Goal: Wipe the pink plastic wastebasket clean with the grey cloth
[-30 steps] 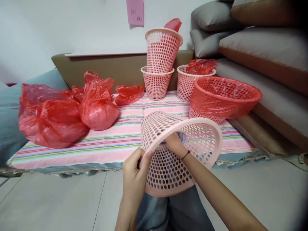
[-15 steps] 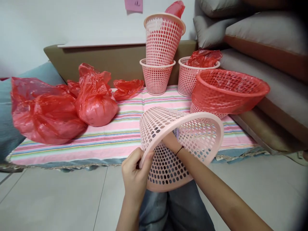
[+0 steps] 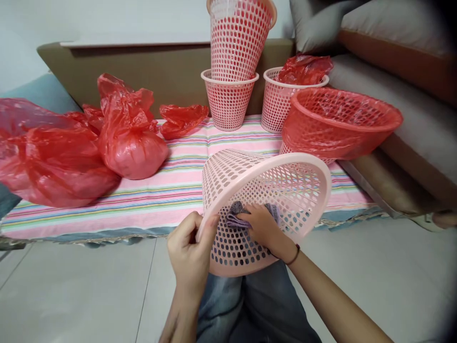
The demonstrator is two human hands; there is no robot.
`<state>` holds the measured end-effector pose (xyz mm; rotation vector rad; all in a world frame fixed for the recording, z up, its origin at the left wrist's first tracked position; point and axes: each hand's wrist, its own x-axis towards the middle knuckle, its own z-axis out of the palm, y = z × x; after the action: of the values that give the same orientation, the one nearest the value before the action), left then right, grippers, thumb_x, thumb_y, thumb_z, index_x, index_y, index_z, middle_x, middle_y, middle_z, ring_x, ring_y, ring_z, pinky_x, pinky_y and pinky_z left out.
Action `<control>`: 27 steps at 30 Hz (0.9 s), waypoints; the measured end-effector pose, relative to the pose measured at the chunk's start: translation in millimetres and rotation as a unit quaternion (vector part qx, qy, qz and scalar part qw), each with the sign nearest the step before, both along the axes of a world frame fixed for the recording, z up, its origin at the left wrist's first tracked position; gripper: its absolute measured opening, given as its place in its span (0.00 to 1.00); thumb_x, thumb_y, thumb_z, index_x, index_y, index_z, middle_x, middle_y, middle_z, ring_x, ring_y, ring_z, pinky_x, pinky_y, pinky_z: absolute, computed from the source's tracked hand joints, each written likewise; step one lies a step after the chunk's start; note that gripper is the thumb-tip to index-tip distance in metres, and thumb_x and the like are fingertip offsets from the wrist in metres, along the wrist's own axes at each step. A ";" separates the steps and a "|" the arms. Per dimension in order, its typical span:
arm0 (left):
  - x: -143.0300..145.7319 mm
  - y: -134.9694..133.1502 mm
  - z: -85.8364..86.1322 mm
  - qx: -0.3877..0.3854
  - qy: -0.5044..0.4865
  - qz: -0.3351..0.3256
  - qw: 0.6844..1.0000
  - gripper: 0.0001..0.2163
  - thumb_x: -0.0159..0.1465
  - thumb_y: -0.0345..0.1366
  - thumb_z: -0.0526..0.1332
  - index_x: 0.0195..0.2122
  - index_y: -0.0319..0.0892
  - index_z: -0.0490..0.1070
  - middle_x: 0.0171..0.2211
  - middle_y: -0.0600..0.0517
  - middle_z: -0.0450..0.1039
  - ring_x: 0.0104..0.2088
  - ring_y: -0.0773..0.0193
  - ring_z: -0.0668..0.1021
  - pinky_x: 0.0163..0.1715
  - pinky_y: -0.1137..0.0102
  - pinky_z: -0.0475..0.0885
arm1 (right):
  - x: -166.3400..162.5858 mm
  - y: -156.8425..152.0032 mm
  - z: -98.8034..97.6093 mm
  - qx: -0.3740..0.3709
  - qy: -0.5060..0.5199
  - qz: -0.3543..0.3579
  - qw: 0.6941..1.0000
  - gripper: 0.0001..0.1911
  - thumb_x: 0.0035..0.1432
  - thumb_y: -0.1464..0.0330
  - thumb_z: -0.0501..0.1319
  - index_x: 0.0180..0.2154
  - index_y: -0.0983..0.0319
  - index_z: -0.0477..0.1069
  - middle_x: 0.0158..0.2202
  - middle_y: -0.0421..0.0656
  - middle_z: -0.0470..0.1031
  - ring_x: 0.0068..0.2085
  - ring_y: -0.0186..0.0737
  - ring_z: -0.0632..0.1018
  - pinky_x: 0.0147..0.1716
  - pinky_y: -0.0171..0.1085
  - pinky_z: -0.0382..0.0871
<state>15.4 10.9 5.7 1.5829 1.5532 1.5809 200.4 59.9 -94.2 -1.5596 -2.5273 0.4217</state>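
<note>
A pink perforated plastic wastebasket (image 3: 228, 174) lies tilted above my lap, its wide mouth facing me. My left hand (image 3: 191, 243) is closed around the left side of its rim, thumb on the inside. Inside the basket, my right hand (image 3: 264, 226) presses a folded purple and grey cloth (image 3: 237, 216) against the inner wall. Part of the cloth is covered by my fingers. A dark band circles my right wrist.
Red plastic bags (image 3: 134, 147) sit on a striped cover (image 3: 160, 205) at the left. Stacked pink baskets (image 3: 230, 105) stand at the back. Another basket (image 3: 274, 105) holds red plastic; a red-lined basket (image 3: 335, 138) is nearer. Grey cushions (image 3: 403, 95) are piled at the right.
My right hand has drawn back from deep inside the basket toward its mouth, bringing the cloth into fuller view. The camera view has tipped downward; my left hand keeps its hold on the rim.
</note>
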 end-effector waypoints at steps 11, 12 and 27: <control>6.7 3.8 6.1 -0.005 0.011 0.003 1.000 0.21 0.61 0.40 0.63 0.17 0.41 0.55 0.17 0.59 0.50 0.20 0.73 0.56 0.18 0.73 0.51 | 19.0 -82.9 25.9 -0.068 0.069 -0.075 0.992 0.32 0.48 0.83 0.54 0.51 0.54 0.75 0.48 0.47 0.70 0.49 0.48 0.67 0.52 0.47 0.59; 6.4 4.1 6.6 -0.004 0.012 0.004 1.000 0.21 0.61 0.40 0.63 0.17 0.41 0.55 0.17 0.59 0.50 0.20 0.73 0.56 0.19 0.73 0.52 | 19.4 -86.5 28.5 -0.073 0.073 -0.078 0.992 0.32 0.47 0.83 0.53 0.50 0.53 0.76 0.47 0.47 0.71 0.49 0.48 0.67 0.52 0.47 0.60; -7.5 0.4 -12.7 0.006 0.002 -0.032 0.999 0.20 0.63 0.44 0.62 0.19 0.42 0.56 0.18 0.59 0.52 0.21 0.71 0.57 0.21 0.72 0.53 | 9.4 -95.6 28.8 -0.137 0.062 -0.085 0.985 0.30 0.52 0.81 0.54 0.52 0.52 0.74 0.47 0.47 0.71 0.50 0.50 0.68 0.51 0.48 0.61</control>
<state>8.0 11.3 -7.0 1.6275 1.4830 1.5556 209.8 -35.6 -65.4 -1.7635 -2.2967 0.8442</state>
